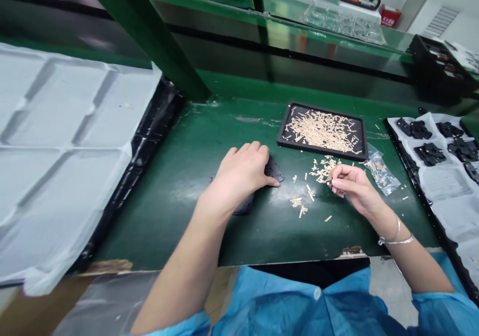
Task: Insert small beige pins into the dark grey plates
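My left hand (242, 170) is closed over a flat black plastic part (274, 168), thumb along its near edge; most of the part is hidden under the palm. Beneath that wrist another piece of black plastic (245, 205) shows on the table, and I cannot tell if the two are joined. My right hand (354, 186) pinches a small dark piece (330, 181) between thumb and fingertips, too small to name. It is just above a loose heap of tiny beige strips (322, 169). More beige strips (297, 202) lie scattered between the hands.
A black tray (281, 137) of beige strips stands behind the right hand, with a clear plastic bag (383, 174) beside it. White-lined trays flank the green table (168, 216): a large left one (67, 149) and a right one (443, 184) holding black parts. A green post (149, 37) rises at left.
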{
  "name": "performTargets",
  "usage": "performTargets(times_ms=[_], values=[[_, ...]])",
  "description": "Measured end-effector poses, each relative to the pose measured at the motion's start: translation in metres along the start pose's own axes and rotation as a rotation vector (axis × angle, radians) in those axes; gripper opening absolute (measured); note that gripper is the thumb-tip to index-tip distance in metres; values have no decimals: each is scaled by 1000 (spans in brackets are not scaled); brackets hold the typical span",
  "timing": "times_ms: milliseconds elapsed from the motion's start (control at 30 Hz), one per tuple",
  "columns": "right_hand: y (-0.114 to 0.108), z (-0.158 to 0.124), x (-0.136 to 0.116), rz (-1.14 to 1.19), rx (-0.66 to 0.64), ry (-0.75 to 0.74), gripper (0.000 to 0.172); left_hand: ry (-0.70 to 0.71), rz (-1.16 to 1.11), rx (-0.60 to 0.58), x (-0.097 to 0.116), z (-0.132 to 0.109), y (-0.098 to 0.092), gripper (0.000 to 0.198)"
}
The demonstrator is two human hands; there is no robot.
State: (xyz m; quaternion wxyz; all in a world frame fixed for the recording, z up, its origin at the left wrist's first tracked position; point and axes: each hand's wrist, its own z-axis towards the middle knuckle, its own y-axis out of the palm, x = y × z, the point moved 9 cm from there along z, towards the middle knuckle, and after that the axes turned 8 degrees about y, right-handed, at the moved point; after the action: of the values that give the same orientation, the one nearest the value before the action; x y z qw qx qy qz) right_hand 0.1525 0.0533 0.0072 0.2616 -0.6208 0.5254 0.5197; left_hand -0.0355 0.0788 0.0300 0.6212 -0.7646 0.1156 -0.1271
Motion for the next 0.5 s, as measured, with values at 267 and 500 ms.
performTargets(times_ms=[267,500], values=[[1,2,2,27,-7,41,22,-20,-100,81,-13,8,7,52],[4,-1,-3,4,-41,-17,21,34,-759,250,0,11,-7,15]])
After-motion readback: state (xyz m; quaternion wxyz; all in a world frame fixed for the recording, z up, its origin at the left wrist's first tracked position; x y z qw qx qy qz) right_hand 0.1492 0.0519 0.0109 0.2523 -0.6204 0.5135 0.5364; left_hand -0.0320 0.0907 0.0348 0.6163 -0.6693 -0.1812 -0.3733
